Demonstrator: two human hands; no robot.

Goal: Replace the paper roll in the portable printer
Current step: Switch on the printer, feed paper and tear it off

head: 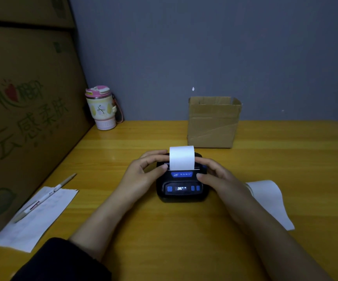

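Observation:
A small black portable printer with blue buttons and a lit display sits in the middle of the wooden table. A wide strip of white paper stands up out of its top slot. My left hand grips the printer's left side, thumb near the paper's left edge. My right hand holds the right side, fingers resting on the lid beside the paper. The roll itself is hidden inside the printer.
An open cardboard box stands behind the printer. A pastel tumbler sits at the back left beside big cartons. A pen lies on a paper sheet at left. A loose paper strip lies at right.

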